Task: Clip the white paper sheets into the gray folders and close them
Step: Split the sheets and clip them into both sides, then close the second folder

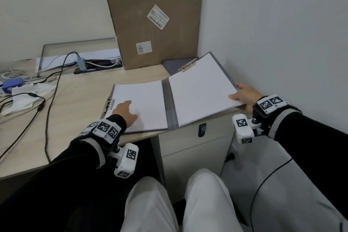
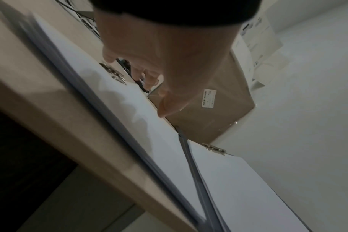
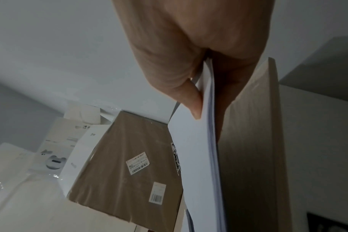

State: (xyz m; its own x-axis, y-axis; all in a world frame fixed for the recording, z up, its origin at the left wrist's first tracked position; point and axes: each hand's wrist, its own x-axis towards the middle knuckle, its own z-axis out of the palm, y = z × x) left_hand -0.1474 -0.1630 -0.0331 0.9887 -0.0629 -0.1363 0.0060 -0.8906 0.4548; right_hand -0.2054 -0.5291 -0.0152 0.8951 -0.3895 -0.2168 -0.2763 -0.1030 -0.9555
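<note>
Gray folder (image 1: 170, 100) lies open on the desk (image 1: 79, 100), white sheets on both halves, each w/ a metal clip (image 1: 108, 104). Right hand (image 1: 244, 98) pinches the right half's outer edge, sheets incl., lifted slightly. Left hand (image 1: 126, 112) rests on the left sheets (image 1: 143, 100), fingers relaxed, holding nothing. Step: closing, prob. Next: swing right half over the left, pulling the left hand clear first.

The worktop (image 1: 79, 100) is viewed from above, forward and down; each wrist view is angled upward, close along its hand; the cardboard box (image 1: 152, 15) is shared by all.
</note>
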